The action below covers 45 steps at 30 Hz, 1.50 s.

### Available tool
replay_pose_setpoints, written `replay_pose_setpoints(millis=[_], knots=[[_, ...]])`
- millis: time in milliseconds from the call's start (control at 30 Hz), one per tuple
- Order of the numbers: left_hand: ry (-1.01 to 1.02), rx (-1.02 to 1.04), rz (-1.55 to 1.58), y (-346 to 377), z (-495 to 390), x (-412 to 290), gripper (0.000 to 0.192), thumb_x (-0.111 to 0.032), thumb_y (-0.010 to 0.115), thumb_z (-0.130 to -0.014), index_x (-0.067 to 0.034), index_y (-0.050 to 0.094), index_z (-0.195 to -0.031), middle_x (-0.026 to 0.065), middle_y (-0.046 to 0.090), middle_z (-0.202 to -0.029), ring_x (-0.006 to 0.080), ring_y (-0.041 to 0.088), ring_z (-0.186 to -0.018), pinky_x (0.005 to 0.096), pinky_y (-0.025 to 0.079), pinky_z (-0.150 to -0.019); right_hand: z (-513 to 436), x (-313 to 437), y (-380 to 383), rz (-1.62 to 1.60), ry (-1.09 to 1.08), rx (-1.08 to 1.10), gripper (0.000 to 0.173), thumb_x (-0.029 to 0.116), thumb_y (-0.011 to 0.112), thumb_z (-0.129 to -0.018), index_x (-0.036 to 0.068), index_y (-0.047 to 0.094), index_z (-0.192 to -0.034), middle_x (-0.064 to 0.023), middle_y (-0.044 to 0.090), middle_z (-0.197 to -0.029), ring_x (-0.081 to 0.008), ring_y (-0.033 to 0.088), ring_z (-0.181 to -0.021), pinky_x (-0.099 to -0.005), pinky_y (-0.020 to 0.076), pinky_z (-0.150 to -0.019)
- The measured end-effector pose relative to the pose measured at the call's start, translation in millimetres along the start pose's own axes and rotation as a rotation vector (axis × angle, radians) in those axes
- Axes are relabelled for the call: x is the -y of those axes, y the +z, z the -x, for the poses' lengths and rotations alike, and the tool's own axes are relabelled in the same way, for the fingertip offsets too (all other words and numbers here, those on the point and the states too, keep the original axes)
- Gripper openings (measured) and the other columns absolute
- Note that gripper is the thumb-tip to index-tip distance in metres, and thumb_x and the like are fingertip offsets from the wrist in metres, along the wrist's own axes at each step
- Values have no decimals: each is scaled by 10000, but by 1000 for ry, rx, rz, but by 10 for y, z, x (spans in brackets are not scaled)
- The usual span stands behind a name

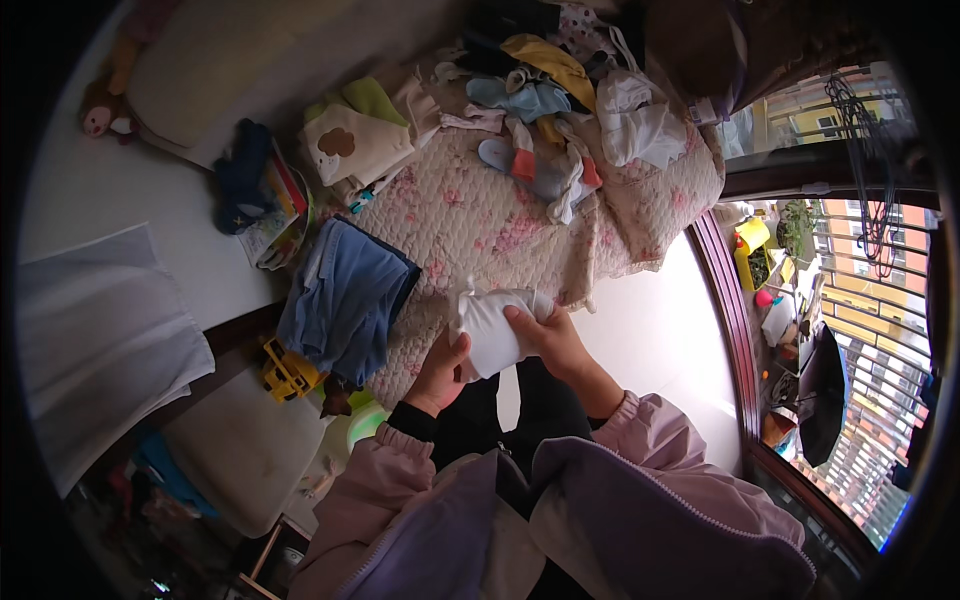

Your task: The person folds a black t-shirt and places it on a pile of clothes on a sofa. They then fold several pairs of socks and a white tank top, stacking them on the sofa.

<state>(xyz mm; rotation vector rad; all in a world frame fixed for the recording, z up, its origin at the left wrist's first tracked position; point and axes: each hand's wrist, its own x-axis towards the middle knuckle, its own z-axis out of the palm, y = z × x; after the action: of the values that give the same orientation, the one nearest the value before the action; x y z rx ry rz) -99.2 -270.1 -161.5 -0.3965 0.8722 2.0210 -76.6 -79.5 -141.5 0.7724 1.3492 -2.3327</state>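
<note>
A compact bundle of white cloth [491, 330] is held in front of my body by both hands. My left hand [441, 371] grips its lower left side, thumb on top. On the right side, my right hand [551, 341] grips it with the thumb pressed on the fabric. Beyond the bundle lies a quilted floral cover [480, 217]. Folded blue denim clothing [341, 292] lies to the left. Folded cream cloth with a brown patch [360, 146] rests farther back, and a loose heap of mixed clothes [532, 101] is at the far edge.
A pair of grey-blue slippers or similar items [504, 159] lies among the clothes. Books [289, 202] and a dark blue soft toy [244, 176] stand at the left. A yellow toy vehicle [289, 373] is below the denim. A dark red door frame [724, 315] runs along the right.
</note>
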Motion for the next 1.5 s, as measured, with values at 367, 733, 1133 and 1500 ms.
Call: replay_pose_setpoints(millis=[367,733,1133,1500], knots=[[52,-203,8,234,57,33,453,-279,554,-951,-29,443,-1312,87,555,-1228,174,565,-1094,309,449,-933,-54,-3,-179,-372,-26,-210,372,362,533,-958,14,584,-1078,-23,630,-912,-127,605,-813,-258,497,-731],[8,129,72,-60,-155,-185,709,-507,603,-851,-12,426,-1326,92,519,-1285,194,476,-1196,369,352,-1020,87,-73,-280,-15,105,196,361,301,601,-929,2,610,-1131,-20,634,-1038,-106,592,-919,-279,472,-860],[20,79,-272,-7,-233,-155,335,-200,641,-903,-36,576,-1188,14,601,-1100,102,542,-1010,279,423,-915,170,195,-359,-290,116,11,314,240,561,-954,1,579,-1156,-42,647,-1023,-138,616,-933,-284,490,-852],[213,3,-440,4,-116,-174,470,0,585,-890,-19,425,-1332,87,565,-1211,120,527,-1079,267,390,-964,164,73,-520,188,-207,-14,380,163,613,-925,-9,504,-1246,-23,618,-1067,-100,555,-972,-256,439,-878]])
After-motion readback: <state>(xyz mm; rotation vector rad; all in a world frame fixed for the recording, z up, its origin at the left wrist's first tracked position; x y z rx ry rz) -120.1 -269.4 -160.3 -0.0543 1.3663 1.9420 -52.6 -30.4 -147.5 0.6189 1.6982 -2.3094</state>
